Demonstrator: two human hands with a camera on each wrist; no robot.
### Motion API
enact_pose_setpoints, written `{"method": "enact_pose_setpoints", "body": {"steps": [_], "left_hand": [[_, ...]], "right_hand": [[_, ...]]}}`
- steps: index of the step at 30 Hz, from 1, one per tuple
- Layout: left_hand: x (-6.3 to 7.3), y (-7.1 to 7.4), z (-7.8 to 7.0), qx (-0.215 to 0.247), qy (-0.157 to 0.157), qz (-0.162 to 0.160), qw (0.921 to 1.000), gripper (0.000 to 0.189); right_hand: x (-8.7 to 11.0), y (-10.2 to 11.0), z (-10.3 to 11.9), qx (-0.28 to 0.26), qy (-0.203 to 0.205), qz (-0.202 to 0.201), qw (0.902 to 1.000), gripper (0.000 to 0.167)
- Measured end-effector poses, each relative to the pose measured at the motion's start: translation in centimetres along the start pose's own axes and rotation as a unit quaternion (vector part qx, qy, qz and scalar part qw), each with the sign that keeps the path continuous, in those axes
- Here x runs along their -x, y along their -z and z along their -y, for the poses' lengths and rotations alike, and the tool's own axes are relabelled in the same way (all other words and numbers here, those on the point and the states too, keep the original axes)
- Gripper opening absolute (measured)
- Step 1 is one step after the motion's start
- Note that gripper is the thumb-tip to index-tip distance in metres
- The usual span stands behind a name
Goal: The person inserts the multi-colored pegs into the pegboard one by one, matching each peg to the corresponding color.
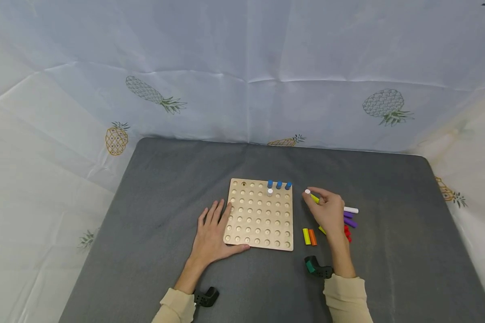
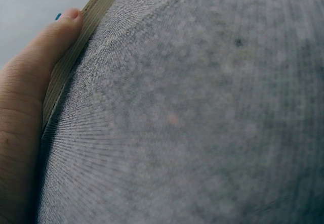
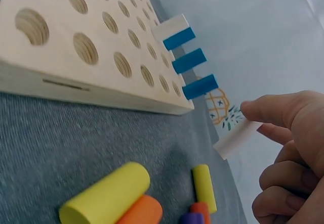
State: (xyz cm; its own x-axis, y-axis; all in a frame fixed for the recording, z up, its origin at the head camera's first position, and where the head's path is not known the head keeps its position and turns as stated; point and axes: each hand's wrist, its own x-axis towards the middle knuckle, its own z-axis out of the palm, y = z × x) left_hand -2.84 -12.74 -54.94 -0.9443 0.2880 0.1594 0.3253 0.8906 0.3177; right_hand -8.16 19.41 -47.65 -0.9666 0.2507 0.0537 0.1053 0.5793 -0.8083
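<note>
A square wooden pegboard with rows of round holes lies on the grey table. Three blue pegs and one white peg stand in it near its far right corner. My left hand rests against the board's near left corner, fingers straight along the left side and thumb on the front edge. In the left wrist view the thumb touches the board's rim. My right hand, to the right of the board, pinches another white peg between thumb and fingertips, raised above the cloth.
Loose pegs lie right of the board: a yellow peg beside an orange peg, a white peg, purple pegs and red pegs, partly behind the right hand. A pineapple-print curtain hangs behind the table.
</note>
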Motion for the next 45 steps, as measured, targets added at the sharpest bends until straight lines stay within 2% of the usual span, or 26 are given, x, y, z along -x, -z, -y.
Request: {"method": "enact_pose_setpoints", "body": {"steps": [12,19,26,30,33,37,45], "left_hand": [[-0.1,0.0,0.0,-0.004,0.001,0.004,1.0,0.13],[-0.1,0.0,0.0,-0.008,-0.001,0.002,1.0,0.129],[-0.1,0.0,0.0,-0.009,0.001,0.003,1.0,0.13],[-0.1,0.1,-0.1,-0.009,0.004,0.008,0.9999,0.13],[-0.1,0.1,-0.1,-0.009,0.005,0.01,0.9999,0.13],[-0.1,0.1,0.0,-0.01,0.004,0.008,0.9999,0.13],[-0.1,0.1,0.0,-0.015,0.003,0.009,0.9998,0.131]], "right_hand": [[-0.1,-1.3,0.4,-0.019,0.021,0.024,0.9993,0.028],[-0.2,-2.0,0.6,-0.047,0.049,0.033,0.9971,0.027],[-0.2,-2.6,1.0,-0.068,0.049,0.052,0.9951,0.027],[0.1,-2.5,2.4,-0.094,0.052,0.071,0.9917,0.028],[0.2,-2.9,2.5,-0.111,0.06,0.085,0.9884,0.029],[-0.1,-3.8,0.8,-0.135,0.064,0.106,0.983,0.032],[-0.2,-4.5,0.3,-0.185,0.035,0.137,0.9726,0.032]]}}
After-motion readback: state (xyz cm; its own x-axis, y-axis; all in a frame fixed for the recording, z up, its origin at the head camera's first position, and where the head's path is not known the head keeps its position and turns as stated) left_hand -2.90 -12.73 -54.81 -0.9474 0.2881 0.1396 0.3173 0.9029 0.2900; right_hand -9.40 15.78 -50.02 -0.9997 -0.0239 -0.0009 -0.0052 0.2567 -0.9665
